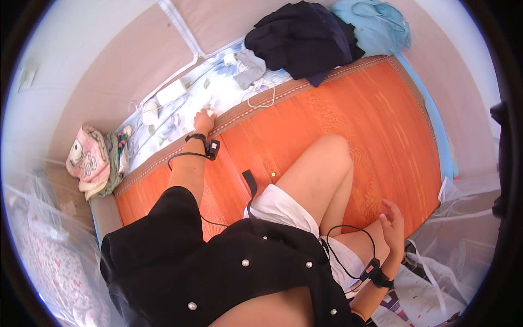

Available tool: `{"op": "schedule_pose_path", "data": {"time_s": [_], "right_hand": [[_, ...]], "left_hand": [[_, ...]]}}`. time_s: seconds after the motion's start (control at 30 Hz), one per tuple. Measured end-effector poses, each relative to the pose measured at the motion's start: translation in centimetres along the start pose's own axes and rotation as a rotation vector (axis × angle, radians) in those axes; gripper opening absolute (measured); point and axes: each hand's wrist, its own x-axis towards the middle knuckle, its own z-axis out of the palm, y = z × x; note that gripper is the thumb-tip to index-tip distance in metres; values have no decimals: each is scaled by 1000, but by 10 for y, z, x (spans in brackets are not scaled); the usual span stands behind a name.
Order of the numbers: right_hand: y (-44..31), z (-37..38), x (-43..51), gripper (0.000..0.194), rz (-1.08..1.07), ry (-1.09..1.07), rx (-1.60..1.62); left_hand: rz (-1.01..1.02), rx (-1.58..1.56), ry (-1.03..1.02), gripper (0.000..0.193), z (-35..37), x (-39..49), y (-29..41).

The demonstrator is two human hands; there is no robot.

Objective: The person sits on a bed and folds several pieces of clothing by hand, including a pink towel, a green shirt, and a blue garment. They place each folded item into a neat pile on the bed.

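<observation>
My left hand (204, 121) reaches to the far edge of the orange sleeping mat (261, 139), its fingers around a small white object (210, 113) that is mostly hidden. Beyond it lies a pale flowered sheet (163, 131) with a white box (171, 92) and a white roll-like object (150, 113). My right hand (394, 222) is raised beside my bent leg, its fingers loosely curled and apart, with nothing seen in it. Both wrists wear black straps with small cabled devices. A small yellow flower-shaped piece (273, 174) lies on the mat near my knee.
Dark clothing (302, 41) and a light blue cloth (374, 26) are heaped at the far edge. A white cable (261, 105) and grey cloth (250, 68) lie beside them. Folded pink fabric (88, 159) sits at the left. Netting (457, 229) hangs at both sides.
</observation>
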Motion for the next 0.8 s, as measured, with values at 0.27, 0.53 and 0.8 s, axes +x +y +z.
{"op": "schedule_pose_path", "data": {"time_s": [0.27,0.53,0.8], "right_hand": [[8,-12,-36,40,29,52,37],[0,-17,-67,42,-17,131,-7],[-32,-20,-82,43,50,18,-76]], "left_hand": [[215,-322,421,32,-12,0,24],[1196,-266,-61,35,24,-231,83],[1296,-115,-115,36,40,-256,89]]}}
